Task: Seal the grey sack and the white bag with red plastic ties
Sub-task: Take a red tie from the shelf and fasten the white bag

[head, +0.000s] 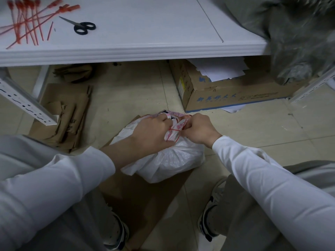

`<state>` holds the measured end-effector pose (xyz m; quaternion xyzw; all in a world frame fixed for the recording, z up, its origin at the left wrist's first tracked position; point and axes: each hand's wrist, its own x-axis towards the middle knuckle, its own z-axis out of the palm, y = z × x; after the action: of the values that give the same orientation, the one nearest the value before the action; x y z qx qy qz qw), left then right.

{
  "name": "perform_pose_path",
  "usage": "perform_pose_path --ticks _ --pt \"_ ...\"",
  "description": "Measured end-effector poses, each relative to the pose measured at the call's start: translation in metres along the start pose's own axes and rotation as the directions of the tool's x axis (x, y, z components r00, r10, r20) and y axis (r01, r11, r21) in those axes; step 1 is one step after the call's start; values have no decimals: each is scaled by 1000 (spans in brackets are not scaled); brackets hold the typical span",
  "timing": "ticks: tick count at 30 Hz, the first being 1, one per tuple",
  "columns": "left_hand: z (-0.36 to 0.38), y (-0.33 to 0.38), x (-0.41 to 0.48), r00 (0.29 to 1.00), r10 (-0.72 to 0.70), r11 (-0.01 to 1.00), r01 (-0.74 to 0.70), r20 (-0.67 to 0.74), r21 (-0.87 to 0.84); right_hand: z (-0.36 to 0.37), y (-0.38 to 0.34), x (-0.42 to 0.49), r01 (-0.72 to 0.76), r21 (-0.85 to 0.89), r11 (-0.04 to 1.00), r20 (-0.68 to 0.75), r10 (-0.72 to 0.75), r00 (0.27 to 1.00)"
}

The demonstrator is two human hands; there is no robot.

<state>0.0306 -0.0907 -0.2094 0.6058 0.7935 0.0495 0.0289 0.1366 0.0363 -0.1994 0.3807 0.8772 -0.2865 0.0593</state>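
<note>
White bag [172, 160] sits on the floor at centre, on a brown cardboard sheet [145, 196], between our two shoes. Its neck is bunched up, with pink printed plastic showing at the top. A red tie [174, 130] loops round that neck and runs taut between our hands. Left hand [152, 133] has its fingers curled round the bunched neck, gripping it. Right hand [197, 131] is curled too, fingertips pinching the red tie just beside the neck. The hands are close together, nearly touching. Both sleeves are white.

Grey sack [299, 33] is far right, blurred, leaning off the table edge; we can't tell whether it is sealed. White table [145, 33] spans the far side. On its far left lies a loose pile of spare red ties [27, 24], with black-handled scissors [82, 26] just right of them. Under the table on the right is an open cardboard box [226, 95] with white paper inside. Flattened brown cardboard [68, 115] lies on the tiled floor at left.
</note>
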Motion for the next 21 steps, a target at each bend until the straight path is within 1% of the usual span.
perform_pose_path --ticks 2,7,10,12,15,18,21 --pt "-3 1 -1 998 20 999 -22 59 34 1 0 1 -6 3 1000 10 6 1000" --pt "-7 4 1 990 31 992 -47 138 113 5 0 0 2 -11 1000 13 -2 1000" --pt "-10 0 3 983 41 993 -60 181 100 7 -2 -1 15 18 1000 10 -16 1000" --pt "-10 -3 5 982 48 994 -64 182 83 8 -2 -1 19 54 998 -9 -19 1000" --pt "-9 -6 4 986 51 997 -60 157 57 4 0 -3 18 152 988 -32 -13 999" --pt "-5 -9 3 991 47 999 -49 124 9 3 4 -3 -64 332 941 -3 69 998" --pt "-2 -12 0 995 56 998 -54 88 -21 9 10 1 -114 442 890 36 110 993"
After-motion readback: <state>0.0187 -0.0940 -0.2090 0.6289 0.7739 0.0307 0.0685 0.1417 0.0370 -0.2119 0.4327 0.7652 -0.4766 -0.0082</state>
